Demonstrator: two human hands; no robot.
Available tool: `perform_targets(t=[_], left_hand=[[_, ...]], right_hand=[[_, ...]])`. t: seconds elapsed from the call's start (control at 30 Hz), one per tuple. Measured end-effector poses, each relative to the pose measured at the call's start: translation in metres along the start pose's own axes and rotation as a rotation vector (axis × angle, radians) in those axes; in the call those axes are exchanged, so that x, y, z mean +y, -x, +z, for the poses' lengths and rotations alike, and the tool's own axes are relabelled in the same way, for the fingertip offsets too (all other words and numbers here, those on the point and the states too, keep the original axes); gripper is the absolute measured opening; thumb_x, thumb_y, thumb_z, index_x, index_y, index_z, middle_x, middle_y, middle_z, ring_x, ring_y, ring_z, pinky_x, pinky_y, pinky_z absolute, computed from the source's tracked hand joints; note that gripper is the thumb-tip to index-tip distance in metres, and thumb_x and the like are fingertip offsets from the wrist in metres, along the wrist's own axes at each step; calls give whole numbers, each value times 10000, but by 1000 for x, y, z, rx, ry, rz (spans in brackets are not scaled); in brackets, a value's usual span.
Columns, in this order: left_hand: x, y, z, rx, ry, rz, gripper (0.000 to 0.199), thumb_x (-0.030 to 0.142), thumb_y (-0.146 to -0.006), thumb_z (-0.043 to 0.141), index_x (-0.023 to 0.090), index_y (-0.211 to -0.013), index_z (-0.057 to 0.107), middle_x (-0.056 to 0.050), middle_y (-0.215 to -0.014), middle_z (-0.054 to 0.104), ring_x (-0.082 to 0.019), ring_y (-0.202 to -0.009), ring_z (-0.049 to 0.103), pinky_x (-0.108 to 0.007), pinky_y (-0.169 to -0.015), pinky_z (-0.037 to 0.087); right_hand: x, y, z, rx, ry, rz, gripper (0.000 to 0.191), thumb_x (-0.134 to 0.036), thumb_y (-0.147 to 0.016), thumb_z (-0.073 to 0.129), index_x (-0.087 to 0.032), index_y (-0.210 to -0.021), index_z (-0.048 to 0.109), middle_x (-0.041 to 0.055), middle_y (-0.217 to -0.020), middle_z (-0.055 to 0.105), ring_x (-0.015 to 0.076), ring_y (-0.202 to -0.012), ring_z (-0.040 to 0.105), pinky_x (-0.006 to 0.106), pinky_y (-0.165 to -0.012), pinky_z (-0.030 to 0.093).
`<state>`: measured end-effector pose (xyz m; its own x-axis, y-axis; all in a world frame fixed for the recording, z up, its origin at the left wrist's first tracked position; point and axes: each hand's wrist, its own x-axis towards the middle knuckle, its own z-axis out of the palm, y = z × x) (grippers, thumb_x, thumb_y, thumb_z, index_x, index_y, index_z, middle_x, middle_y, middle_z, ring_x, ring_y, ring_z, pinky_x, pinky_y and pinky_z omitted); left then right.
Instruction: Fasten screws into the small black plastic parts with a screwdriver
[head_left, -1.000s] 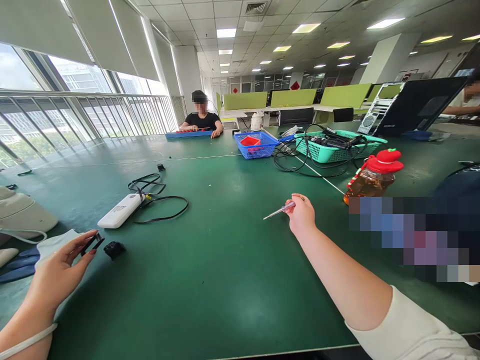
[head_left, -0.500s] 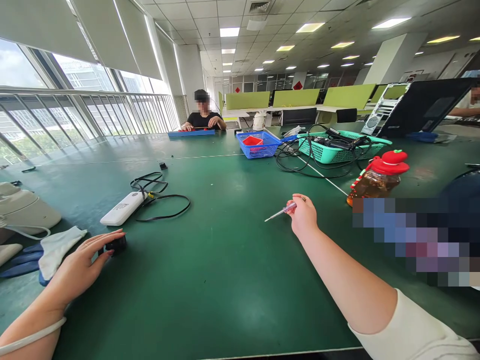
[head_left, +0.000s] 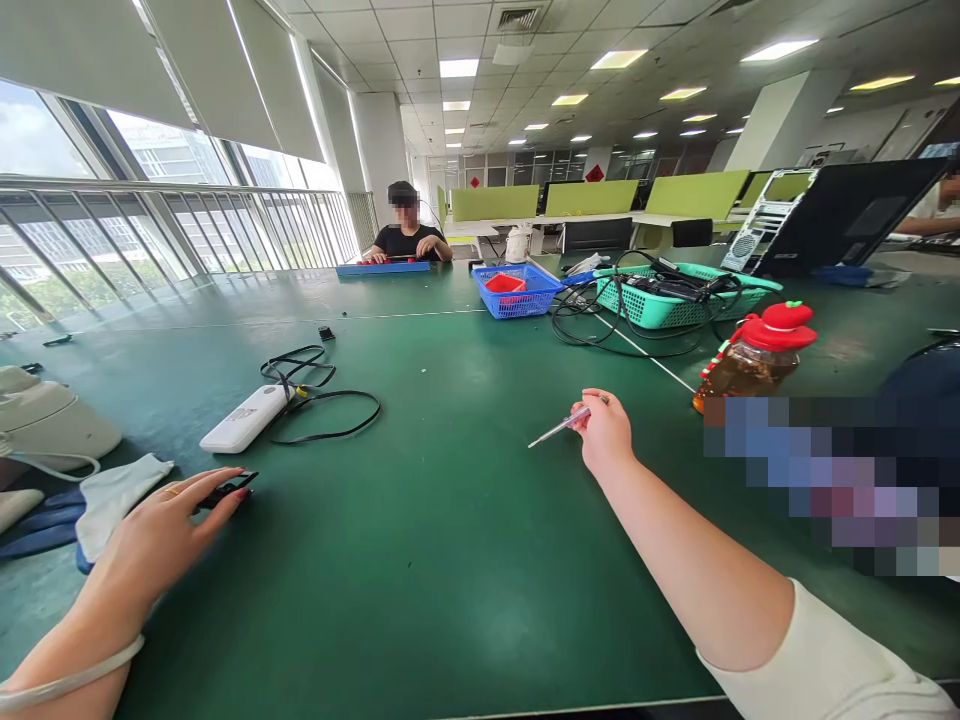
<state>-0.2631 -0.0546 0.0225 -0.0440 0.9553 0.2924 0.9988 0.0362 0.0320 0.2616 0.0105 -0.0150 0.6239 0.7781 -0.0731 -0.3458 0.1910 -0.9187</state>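
Note:
My left hand (head_left: 176,520) is closed on a small black object (head_left: 229,490) at the left of the green table; the fingers partly cover it. In my right hand (head_left: 606,430), right of centre, is a thin screwdriver (head_left: 559,427) with a clear pinkish handle, its metal tip pointing left over the table. A white power bank (head_left: 246,420) with a black cable (head_left: 337,432) lies beyond my left hand. Beside that hand's wrist are white and blue gloves (head_left: 120,495).
A blue basket (head_left: 525,302) with a red item, a green basket (head_left: 652,312) heaped with black cables, and a red-lidded bottle (head_left: 757,355) stand farther back and right. A person (head_left: 405,240) sits at the far end behind a blue tray (head_left: 382,268). A beige device (head_left: 52,420) is at left.
My left hand has shifted slightly right, and the black object between its fingers now shows tilted and flatter. My right hand and the screwdriver have barely moved.

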Motion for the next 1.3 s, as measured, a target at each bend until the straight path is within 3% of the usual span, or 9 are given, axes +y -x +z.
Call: perform_targets(t=[0.2, 0.33, 0.43, 0.53, 0.7, 0.97, 1.1, 1.3], left_hand=[[9, 3, 3, 124, -88, 154, 635, 558, -906, 262, 166, -1134, 706, -129, -1049, 729, -295, -927, 649, -404, -876, 477], [14, 6, -10, 157, 19, 21, 597, 550, -908, 277, 211, -1209, 665, -94, -975, 719, -234, -782, 640, -334, -744, 494], [7, 9, -15, 77, 126, -70, 620, 585, -865, 328, 226, -1282, 616, -45, -844, 699, -167, -553, 550, -285, -601, 465], [1, 8, -12, -30, 171, -99, 649, 626, -831, 384, 242, -1309, 596, 6, -673, 648, -150, -461, 485, -267, -534, 432], [5, 5, -6, -34, 157, -42, 580, 621, -815, 460, 256, -1216, 665, -38, -973, 731, -133, -512, 539, -268, -596, 471], [7, 6, -16, -125, 143, -243, 592, 643, -797, 491, 283, -1234, 662, -5, -773, 725, -167, -579, 628, -247, -565, 469], [8, 4, -17, -189, 157, -262, 611, 674, -756, 501, 293, -1194, 692, -1, -708, 713, -193, -572, 640, -270, -545, 476], [1, 5, -13, -167, 143, -274, 692, 697, -742, 483, 262, -1250, 659, 19, -538, 618, -213, -556, 634, -282, -548, 476]], right_hand=[[1, -1, 0, -6, 5, -12, 143, -197, -682, 596, -214, -805, 527, -77, -518, 550, 72, -414, 478, 174, -402, 387], [1, 0, -1, -16, 9, -18, 168, -226, -673, 630, -214, -805, 526, -80, -528, 546, 68, -410, 471, 180, -405, 394], [0, 1, -1, -26, 13, -21, 190, -242, -666, 652, -212, -809, 530, -76, -537, 550, 69, -416, 475, 185, -411, 400], [1, 1, -1, -24, 13, -27, 191, -251, -669, 654, -214, -804, 524, -79, -533, 544, 68, -411, 472, 184, -407, 395], [1, 1, -1, -22, 13, -27, 165, -229, -678, 642, -214, -799, 530, -78, -528, 545, 70, -411, 470, 182, -406, 398], [-1, 3, -2, -23, 23, -19, 149, -203, -683, 625, -213, -805, 539, -71, -527, 554, 74, -422, 476, 175, -413, 394], [-1, 2, -1, -28, 24, -13, 161, -213, -681, 636, -213, -808, 536, -71, -529, 556, 71, -411, 468, 180, -417, 398], [-1, 2, 0, -25, 25, -15, 157, -232, -695, 639, -216, -803, 525, -70, -522, 552, 70, -404, 457, 175, -407, 379]])
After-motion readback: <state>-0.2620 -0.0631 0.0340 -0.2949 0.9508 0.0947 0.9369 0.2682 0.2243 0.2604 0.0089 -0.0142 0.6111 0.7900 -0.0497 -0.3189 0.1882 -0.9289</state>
